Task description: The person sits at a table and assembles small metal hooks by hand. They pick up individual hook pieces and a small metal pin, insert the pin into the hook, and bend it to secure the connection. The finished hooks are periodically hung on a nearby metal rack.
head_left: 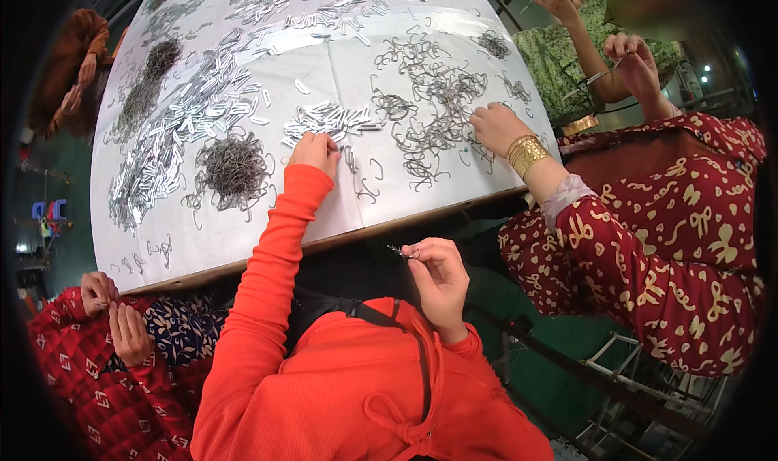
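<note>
My left hand (314, 152) rests on the white table at the near side of a small heap of short silvery-white strips (331, 122). Its fingers are curled together, and what they pinch, if anything, is hidden. Held in front of my body, just off the table's edge, my right hand (440, 281) pinches a small metal piece (397, 251) between thumb and forefinger. Its exact shape is too small to make out. Beside my left hand lie a few loose bent wire hooks (369, 181). A dense pile of dark wire hooks (235, 171) sits left of my left forearm.
A long bank of silvery strips (190, 120) crosses the table (324, 234). At right, a co-worker's hand with gold bangles (500, 130) reaches into spread hooks (442, 96). Another person's hands (121, 323) work at lower left. More people sit around the far sides.
</note>
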Motion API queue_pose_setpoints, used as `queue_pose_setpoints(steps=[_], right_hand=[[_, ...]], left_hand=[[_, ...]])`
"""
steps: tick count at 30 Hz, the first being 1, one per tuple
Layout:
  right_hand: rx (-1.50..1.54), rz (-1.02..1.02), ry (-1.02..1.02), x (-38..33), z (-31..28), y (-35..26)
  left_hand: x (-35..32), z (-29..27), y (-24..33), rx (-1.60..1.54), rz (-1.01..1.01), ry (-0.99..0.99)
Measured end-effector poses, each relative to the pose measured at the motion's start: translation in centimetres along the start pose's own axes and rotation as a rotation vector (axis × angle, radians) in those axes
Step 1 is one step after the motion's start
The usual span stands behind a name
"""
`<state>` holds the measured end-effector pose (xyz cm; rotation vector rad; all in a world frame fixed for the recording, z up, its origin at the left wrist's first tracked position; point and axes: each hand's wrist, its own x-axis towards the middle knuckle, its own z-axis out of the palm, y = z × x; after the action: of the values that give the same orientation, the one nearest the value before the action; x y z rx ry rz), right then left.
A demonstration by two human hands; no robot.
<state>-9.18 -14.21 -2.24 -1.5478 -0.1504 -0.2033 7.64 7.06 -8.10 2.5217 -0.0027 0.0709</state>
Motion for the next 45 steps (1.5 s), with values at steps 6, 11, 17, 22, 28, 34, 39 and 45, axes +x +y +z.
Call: queue_pose_setpoints(steps=[6, 11, 17, 22, 28, 34, 39, 45], right_hand=[[0.025, 0.001, 0.079, 0.6, 0.3, 0.1], [-0.117, -0.021, 0.107, 1.4, 0.9, -0.1], [-0.264, -0.074, 0.063, 2.3, 0.9, -1.2], [-0.298, -0.100, 0.072, 2.5, 1.0, -1.3], [-0.241, -0.105, 0.102, 2.2, 0.8, -1.0], [-0.294, -0.173, 0.055, 2.8, 0.5, -1.4], [-0.340, -0.176, 0.047, 3.0, 0.6, -1.6], [-0.410, -0.135, 0.040, 2.7, 0.2, -1.6]], left_hand=[[-5.4, -1.0, 3.4, -0.944, -0.035, -0.112], [-9.5, -3.1, 8.0, -1.382, -0.130, -0.481], [-10.6, -3.3, 9.0, -1.315, -0.096, -0.408], [-11.1, -3.9, 9.9, -1.068, 0.117, -0.215], [-11.1, -5.4, 10.7, -0.799, 0.256, -0.128], [-10.6, -3.7, 9.9, -1.291, -0.094, -0.346], [-10.7, -3.4, 9.3, -1.232, 0.021, -0.305], [-10.9, -4.3, 9.6, -0.918, 0.370, -0.144]])
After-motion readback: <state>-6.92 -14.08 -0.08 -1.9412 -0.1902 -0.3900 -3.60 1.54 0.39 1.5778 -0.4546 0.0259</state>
